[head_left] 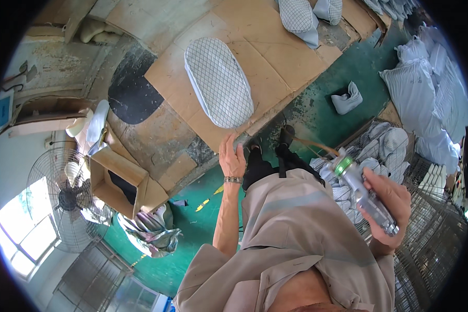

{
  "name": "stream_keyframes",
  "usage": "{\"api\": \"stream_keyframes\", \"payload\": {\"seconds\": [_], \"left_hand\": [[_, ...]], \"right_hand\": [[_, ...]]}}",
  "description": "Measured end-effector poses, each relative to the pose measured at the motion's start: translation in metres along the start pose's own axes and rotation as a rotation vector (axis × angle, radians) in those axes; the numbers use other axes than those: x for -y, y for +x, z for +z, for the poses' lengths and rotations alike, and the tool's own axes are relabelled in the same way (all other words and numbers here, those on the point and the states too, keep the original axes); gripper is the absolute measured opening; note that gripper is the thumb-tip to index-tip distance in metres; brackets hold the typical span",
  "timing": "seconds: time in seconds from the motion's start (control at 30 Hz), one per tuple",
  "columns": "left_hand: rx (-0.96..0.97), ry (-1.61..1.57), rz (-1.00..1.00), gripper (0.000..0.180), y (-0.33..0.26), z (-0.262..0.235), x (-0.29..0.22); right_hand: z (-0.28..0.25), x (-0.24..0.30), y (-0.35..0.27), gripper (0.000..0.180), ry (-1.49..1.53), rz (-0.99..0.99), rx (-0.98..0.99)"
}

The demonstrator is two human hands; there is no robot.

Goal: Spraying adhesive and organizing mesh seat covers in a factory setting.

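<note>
Left hand [232, 158] rests flat, fingers loose and grasping nothing, on the near edge of the cardboard-covered table [275, 57], just beside the near end of a quilted oval pad [218, 82] with a diamond grid. Right hand [387, 205] is clenched round the grip of a metal glue gun [361, 192] with a green ring by its front end, held over the wire cage [431, 244] of grey pieces on the right, well apart from the pad.

By my judgement, the step in hand is readying the pad: one hand steadies at the table edge while the tool waits off to the side. A next move would call for swinging the gun leftward and far, across to the table, with its nozzle brought over the pad and the left hand pressing the pad so it cannot slide.

The pad lies flat on the cardboard, its long axis running from the near right to the far left, near end close to the table's edge. The gun's long axis slopes from the near right up to the far left, nozzle aimed toward the table
</note>
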State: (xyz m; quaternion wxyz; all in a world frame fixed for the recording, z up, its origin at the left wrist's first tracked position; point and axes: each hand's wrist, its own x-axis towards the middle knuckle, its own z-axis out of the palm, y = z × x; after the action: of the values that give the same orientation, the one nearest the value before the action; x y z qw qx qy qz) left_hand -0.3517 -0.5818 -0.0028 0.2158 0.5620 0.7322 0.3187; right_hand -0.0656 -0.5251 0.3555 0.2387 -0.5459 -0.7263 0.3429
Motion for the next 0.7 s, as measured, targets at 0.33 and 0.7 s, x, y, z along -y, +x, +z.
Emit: {"api": "stream_keyframes", "payload": {"seconds": [0.33,0.7], "left_hand": [[0.176,-0.064,-0.612,0.021,-0.128,0.062,0.119],[0.325,-0.418,-1.379,0.028,-0.220,0.096,0.148]], "right_hand": [[-0.023,-0.033,-0.021,0.056,0.055,-0.048,0.133],[-0.040,-0.058,-0.027,0.052,0.067,-0.072,0.180]]}}
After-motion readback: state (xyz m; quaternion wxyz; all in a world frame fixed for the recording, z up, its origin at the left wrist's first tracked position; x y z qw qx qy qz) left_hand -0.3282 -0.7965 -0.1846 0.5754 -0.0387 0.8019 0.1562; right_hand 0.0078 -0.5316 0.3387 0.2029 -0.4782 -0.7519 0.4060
